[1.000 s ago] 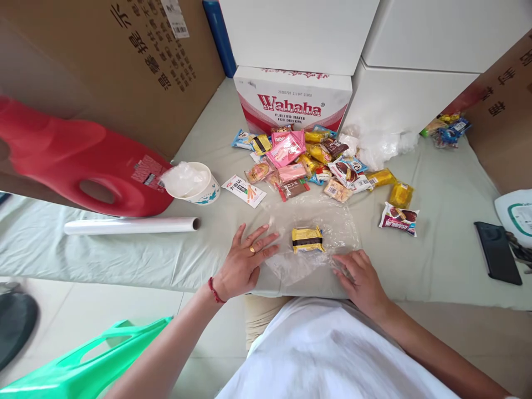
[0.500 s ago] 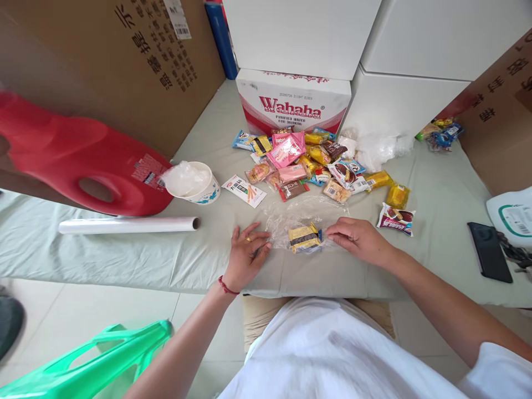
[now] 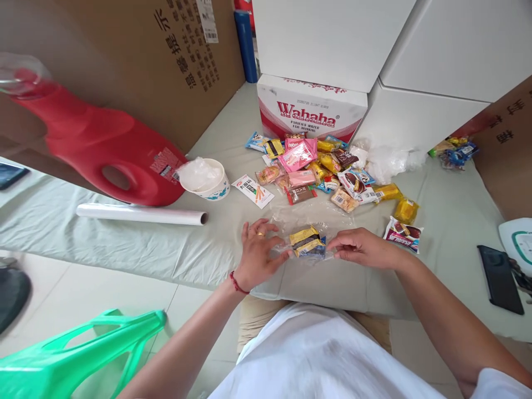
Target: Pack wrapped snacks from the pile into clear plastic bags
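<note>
The left hand is just left of the yellow-and-black snack packet, its fingers spread and curved, the thumb tip near the packet's left edge; whether it grips the clear plastic film there, I cannot tell. The packet lies askew on that film between the hands, a blue wrapper showing beneath its right side. Just right of the packet, the right hand has thumb and forefinger nearly together at the film; whether they pinch it is unclear. Well left of the packet lies a plastic-wrap roll, a stretch of green tablecloth running between. The tablecloth's near edge passes in front of the packet; beyond the packet spreads a heap of wrapped snacks. Right of it lie a chocolate-pie packet, then a black smartphone.
</note>
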Tool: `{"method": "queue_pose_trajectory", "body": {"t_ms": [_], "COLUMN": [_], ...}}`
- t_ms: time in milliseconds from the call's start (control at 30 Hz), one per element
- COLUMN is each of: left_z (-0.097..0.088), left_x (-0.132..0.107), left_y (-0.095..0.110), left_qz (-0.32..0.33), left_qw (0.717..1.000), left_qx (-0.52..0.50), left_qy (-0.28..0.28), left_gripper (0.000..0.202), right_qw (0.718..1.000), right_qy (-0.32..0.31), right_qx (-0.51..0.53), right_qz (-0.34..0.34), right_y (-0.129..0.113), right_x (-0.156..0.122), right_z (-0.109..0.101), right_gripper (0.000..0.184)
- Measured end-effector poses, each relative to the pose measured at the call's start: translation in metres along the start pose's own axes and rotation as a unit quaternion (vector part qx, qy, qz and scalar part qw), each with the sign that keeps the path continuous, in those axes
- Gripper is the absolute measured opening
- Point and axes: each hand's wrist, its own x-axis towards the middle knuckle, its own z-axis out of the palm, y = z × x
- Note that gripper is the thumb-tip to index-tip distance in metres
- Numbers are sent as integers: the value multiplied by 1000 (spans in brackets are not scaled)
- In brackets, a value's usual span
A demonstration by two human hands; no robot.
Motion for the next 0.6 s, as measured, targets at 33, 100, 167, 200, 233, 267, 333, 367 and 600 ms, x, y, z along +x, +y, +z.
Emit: {"method": "queue_pose_trajectory", "body": {"t_ms": [33, 100, 167, 200, 233, 267, 333, 367, 600], "left_z": [1, 2, 3, 4, 5, 6, 8, 9, 9], "left_x": [0, -1, -5, -7, -10, -12, -16, -17, -18], "left_y": [-1, -7, -14, -18, -20, -21, -21, -19, -6], "left_qz": [0, -14, -37, -52, -67, -80, -101, -106, -49], "left_qw": [999, 994, 988, 986, 987, 987, 989, 990, 999], "left_qx": [-34, -106, -146, -147, -139, -126, -98, -86, -21], "left_qy": [5, 25, 46, 52, 55, 54, 46, 39, -3], "left_gripper": [28, 29, 27, 26, 26, 25, 25, 26, 23], "right_qw": [1000, 999, 997, 997, 996, 996, 996, 995, 973], "right_qy": [-10, -3, 14, 22, 32, 46, 72, 75, -16], "right_qx": [10, 32, 56, 64, 63, 50, -11, -50, -207], "right_qz": [9, 30, 44, 47, 50, 51, 50, 48, 97], "right_y": [0, 2, 6, 9, 11, 12, 13, 12, -6], "right_x": [2, 6, 12, 15, 19, 24, 37, 44, 83], "right_z": [-4, -10, -14, -14, -15, -15, -15, -15, -11], "right_gripper": [33, 35, 37, 39, 39, 38, 34, 31, 26]}}
